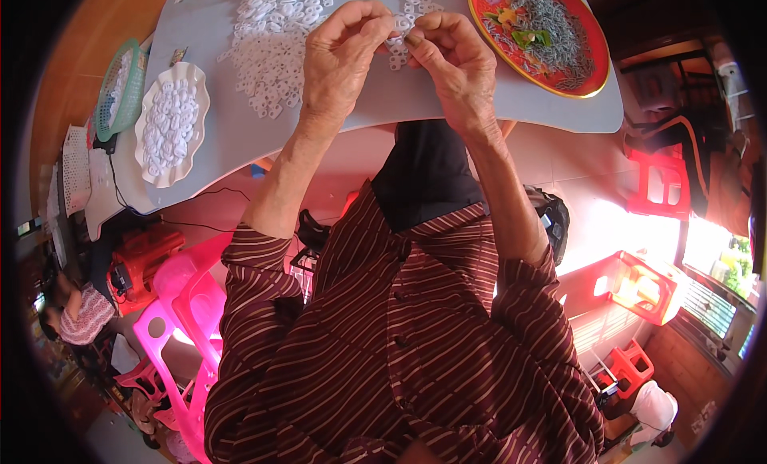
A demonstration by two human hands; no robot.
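Over the grey table my left hand [339,61] and my right hand [457,63] come close together, thumbs and fingers pinched. Between the fingertips shows a small white plastic piece [395,34], partly hidden by them. More small white pieces [415,7] lie on the table just behind and beneath the hands. To the left of my left hand spreads a heap of small flat white pieces [268,73], with bulkier white pieces [280,7] behind it. Right of my right hand sits a round red tray [593,79] holding many thin grey metal-looking bits [551,34].
A scalloped cream dish [201,122] of white pieces and a green mesh basket [104,113] stand on the table's left. Pink plastic chairs [156,324], a red stool [661,176] and a dark bag [551,216] are below. Other people [84,320] are farther off.
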